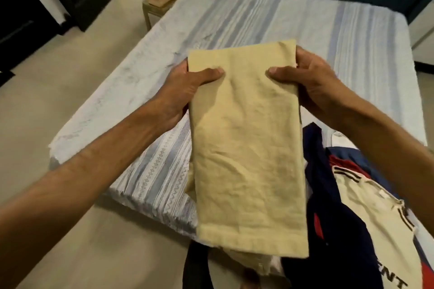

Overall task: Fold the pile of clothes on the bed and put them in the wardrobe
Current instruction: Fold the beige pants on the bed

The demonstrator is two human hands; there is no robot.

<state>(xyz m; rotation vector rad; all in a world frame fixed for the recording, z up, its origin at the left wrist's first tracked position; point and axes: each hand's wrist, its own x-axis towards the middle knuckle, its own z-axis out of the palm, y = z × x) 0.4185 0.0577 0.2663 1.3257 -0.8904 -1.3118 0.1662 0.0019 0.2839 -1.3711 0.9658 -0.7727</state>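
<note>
Hanging closest to us, the hem of the yellow garment (246, 159) dangles low over the near end of the bed (234, 19), its lower layers drooping beneath. Both hands are on it up top: the left hand (185, 91) pinches the left edge, thumb pressed flat on the front and fingers tucked behind, and the right hand (312, 84) mirrors that on the right edge. It's held up in the air, folded into a long panel. Below and right of the right hand sits the rest of the pile of clothes (352, 206), navy, red and cream, unfolded. The risk, I'd say: the loose bottom layers could slip apart if either pinch eases, or the hem could drag through that pile. Beyond the hands there's a broad stretch of striped bedspread for laying it down; left of the left hand the mattress edge drops to the floor (58, 82).
</note>
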